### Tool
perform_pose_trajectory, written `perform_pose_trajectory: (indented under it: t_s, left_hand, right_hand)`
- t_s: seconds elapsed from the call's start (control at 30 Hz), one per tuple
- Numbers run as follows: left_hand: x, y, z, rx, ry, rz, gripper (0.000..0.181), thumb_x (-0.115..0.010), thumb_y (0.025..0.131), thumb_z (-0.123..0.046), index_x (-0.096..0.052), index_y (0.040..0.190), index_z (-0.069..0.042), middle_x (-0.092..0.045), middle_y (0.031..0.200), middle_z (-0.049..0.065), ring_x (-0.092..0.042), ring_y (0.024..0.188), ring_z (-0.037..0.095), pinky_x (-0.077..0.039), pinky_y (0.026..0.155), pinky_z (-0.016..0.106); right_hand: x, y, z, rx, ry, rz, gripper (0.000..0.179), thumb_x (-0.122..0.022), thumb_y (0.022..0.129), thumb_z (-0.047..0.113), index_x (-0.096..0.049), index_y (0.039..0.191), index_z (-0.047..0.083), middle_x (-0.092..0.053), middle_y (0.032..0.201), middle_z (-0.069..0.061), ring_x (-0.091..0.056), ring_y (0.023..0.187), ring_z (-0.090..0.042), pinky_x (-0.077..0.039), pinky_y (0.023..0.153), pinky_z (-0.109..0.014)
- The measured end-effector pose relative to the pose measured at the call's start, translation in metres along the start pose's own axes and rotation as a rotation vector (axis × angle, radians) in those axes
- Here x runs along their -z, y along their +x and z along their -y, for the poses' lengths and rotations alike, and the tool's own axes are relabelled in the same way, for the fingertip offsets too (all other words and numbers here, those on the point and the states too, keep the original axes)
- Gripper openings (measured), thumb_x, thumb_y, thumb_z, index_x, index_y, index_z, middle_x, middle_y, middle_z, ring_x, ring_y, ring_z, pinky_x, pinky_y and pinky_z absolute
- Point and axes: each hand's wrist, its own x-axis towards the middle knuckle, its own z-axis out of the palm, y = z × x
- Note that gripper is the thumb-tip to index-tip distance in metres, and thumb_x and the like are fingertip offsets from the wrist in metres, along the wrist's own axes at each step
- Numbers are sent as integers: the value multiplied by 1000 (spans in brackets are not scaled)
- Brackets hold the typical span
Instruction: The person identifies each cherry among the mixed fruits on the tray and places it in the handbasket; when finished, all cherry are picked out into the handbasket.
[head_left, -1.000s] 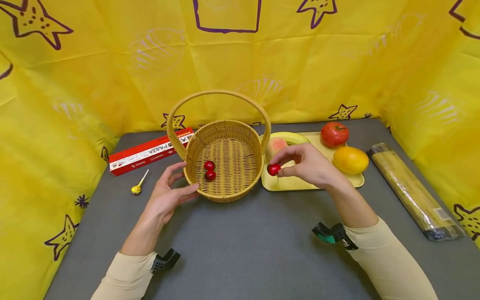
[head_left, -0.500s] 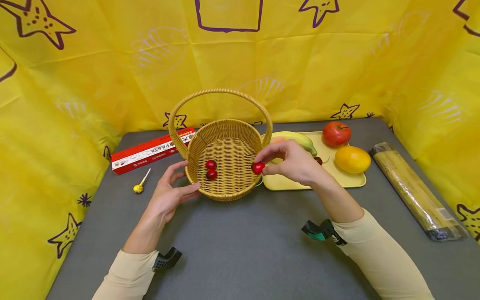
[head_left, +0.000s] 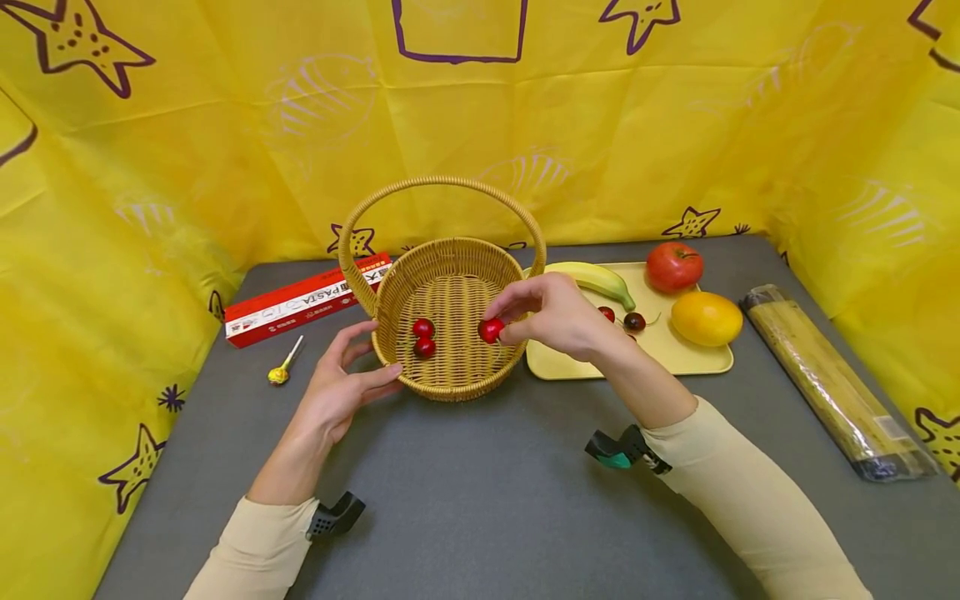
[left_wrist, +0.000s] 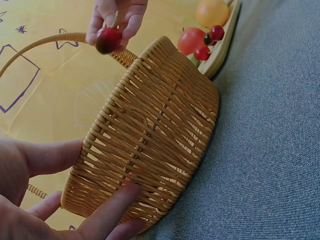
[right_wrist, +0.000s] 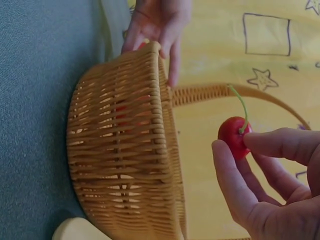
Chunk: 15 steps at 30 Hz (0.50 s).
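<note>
shining smooth and round, a red cherry (head_left: 491,330) with a thin green stem is resting between the thumb and fingertips of the right hand (head_left: 553,315), which is pinching it over the right part of a round basket (head_left: 459,392) of ribbed tan wicker. the right forearm is slanting in from the lower right, the hand reaching over the rim. at the near left, the left hand (head_left: 347,390) is gripping the basket, fingers pressing its outer wall. two more cherries (head_left: 424,348) are lying together on the woven bottom. beside the basket, a pale yellow tray (head_left: 555,367) is bearing a curved banana (head_left: 600,279), loose cherries (head_left: 634,322), a glossy red fruit (head_left: 674,267) and a smooth yellow fruit (head_left: 706,318). a red cardboard box (head_left: 292,310) is lying left of the basket.
</note>
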Motion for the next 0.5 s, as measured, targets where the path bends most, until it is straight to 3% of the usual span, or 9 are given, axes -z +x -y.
perform_pose_trajectory:
  t_s: [0.2, 0.3, 0.5]
  left_hand:
    - [0, 0, 0, 0, 0, 2, 81, -77, 93, -1, -33, 159, -20, -33, 158, 19, -74, 107, 28, -62, 94, 45]
    - [0, 0, 0, 2, -1, 1, 82, -76, 93, 0, -33, 159, -20, -33, 158, 19, -74, 108, 29, -62, 95, 46]
    - [0, -1, -1, -6, -7, 2, 82, -75, 93, 1, -33, 159, -18, -33, 157, 19, -73, 108, 30, -62, 95, 46]
  right_hand:
    - [-6, 9, 5, -24, 41, 36, 27, -81, 81, 0, -80, 106, 10, -79, 100, -7, -72, 94, -21, -61, 81, -31]
    - [-9, 14, 7, -26, 69, 63, 27, -80, 83, -1, -79, 108, 8, -78, 102, -8, -72, 96, -22, -63, 85, -36]
    - [-16, 24, 12, -39, 116, 95, 27, -78, 82, -4, -78, 107, 5, -78, 101, -14, -73, 93, -23, -65, 81, -36]
